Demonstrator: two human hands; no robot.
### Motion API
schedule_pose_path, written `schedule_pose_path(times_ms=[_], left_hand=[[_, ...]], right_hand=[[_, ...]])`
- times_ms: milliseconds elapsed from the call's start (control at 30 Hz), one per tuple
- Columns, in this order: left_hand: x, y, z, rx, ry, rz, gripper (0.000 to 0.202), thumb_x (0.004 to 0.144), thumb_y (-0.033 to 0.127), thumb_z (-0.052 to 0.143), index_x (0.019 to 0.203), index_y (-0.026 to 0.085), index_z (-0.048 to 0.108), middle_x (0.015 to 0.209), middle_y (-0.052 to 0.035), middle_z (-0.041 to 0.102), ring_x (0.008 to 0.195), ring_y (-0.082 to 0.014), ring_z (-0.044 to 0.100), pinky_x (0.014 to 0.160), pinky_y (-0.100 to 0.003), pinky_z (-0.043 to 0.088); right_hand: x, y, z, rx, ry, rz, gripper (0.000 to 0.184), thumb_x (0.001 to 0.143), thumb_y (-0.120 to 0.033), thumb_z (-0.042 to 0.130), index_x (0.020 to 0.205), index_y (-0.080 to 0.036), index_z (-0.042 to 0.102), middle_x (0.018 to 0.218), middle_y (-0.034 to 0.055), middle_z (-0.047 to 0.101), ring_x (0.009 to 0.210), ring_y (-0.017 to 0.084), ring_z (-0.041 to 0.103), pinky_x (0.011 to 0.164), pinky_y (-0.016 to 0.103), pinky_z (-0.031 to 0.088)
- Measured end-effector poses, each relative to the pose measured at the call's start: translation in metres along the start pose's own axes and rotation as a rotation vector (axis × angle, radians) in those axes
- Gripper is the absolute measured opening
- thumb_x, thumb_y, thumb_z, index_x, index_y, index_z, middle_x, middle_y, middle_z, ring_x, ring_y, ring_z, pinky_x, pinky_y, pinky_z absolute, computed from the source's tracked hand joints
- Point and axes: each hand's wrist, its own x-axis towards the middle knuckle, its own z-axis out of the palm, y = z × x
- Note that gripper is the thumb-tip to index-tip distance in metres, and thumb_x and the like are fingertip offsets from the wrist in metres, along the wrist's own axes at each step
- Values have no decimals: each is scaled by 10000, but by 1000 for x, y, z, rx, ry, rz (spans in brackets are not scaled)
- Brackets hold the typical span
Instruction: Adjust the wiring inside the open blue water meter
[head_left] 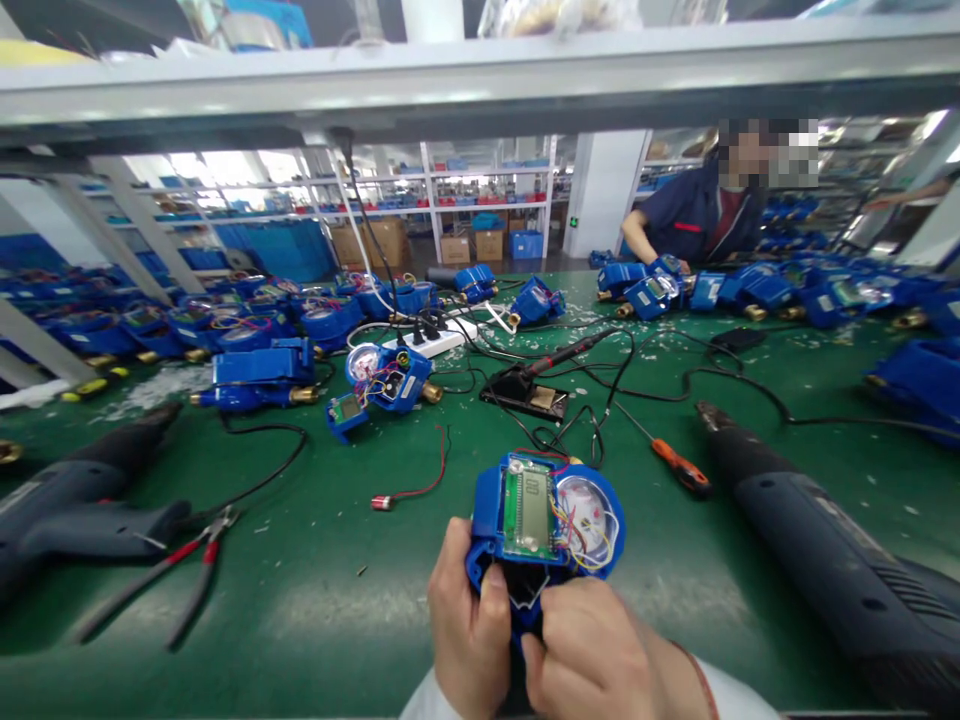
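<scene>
Both my hands hold one opened blue water meter (546, 520) near the table's front edge. Its green circuit board with an LCD faces up, and coloured wires run to the round dial on its right. My left hand (466, 625) grips the meter's lower left side, thumb on the black opening. My right hand (600, 655) closes on the lower right part below it.
A heat gun (825, 560) lies to the right, another dark tool (82, 500) to the left, with red-handled pliers (172, 570). An orange screwdriver (675, 465), a soldering iron on its stand (536, 385) and a power strip (431, 345) lie ahead. Several blue meters cover the green table (315, 600). A seated person (705, 215) works at the far right.
</scene>
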Motion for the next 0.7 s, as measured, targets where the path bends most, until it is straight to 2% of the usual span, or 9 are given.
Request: schedule_pose_path(times_ms=[67,200,300,367,400,467,567,633,700], left_hand=[[0,-1,0,-8,-15,-7,253,882,444,385,774,233,473,613,46,471,526,-147,467,495,-265,391],[1,-2,-3,-26,-54,-40,235,883,447,403,825,232,478,648,39,505,567,-156,504,522,-267,436],[5,-3,-8,-21,-91,-63,202,902,409,397,900,228,484,685,28,547,601,-167,543,540,-275,461],[7,-1,-13,20,-118,-75,223,911,404,396,961,215,505,794,-12,584,720,-193,587,631,-313,498],[8,0,-16,48,-122,-83,245,910,409,404,999,208,512,878,-40,589,812,-214,596,703,-348,510],[6,6,-20,90,-80,-91,312,896,413,451,1120,199,480,1085,-96,551,1023,-257,561,866,-436,492],[-1,21,-22,128,-3,-87,512,860,372,533,1310,234,332,1336,-133,440,1233,-288,470,1026,-539,403],[-5,33,-21,197,-79,-74,656,825,357,563,1394,269,248,1438,-132,384,1303,-310,430,1060,-574,370],[-7,44,-20,290,-192,-85,788,782,340,585,1450,285,171,1473,-132,375,1318,-328,430,1064,-591,368]], right_hand=[[0,0,1,3,45,44,436,936,-19,362,524,-158,404,542,-8,360,547,120,281,500,299,200],[1,-2,-2,16,194,302,376,877,13,463,575,-174,340,580,-21,339,558,107,306,511,277,247],[-5,-3,-12,-3,180,297,288,884,-42,520,646,-173,423,637,-14,383,596,107,371,535,247,328],[-18,-3,-16,-37,199,319,99,856,-71,562,847,-169,556,810,30,479,783,149,490,708,269,442],[-27,-3,-14,-42,248,373,192,837,-86,574,1007,-176,575,957,64,503,934,188,510,837,313,452],[-48,-5,-6,41,414,596,455,836,-148,563,1279,-201,476,1266,119,427,1190,245,438,991,366,400],[-66,-11,16,501,579,1020,615,916,-318,511,1463,-256,238,1496,96,255,1351,251,321,1056,382,374],[-63,-18,25,895,600,1246,724,914,-428,534,1496,-270,135,1531,85,231,1390,252,276,1097,403,341],[-51,-25,24,1250,650,1355,822,874,-498,591,1505,-279,112,1522,75,277,1388,242,289,1124,393,307]])
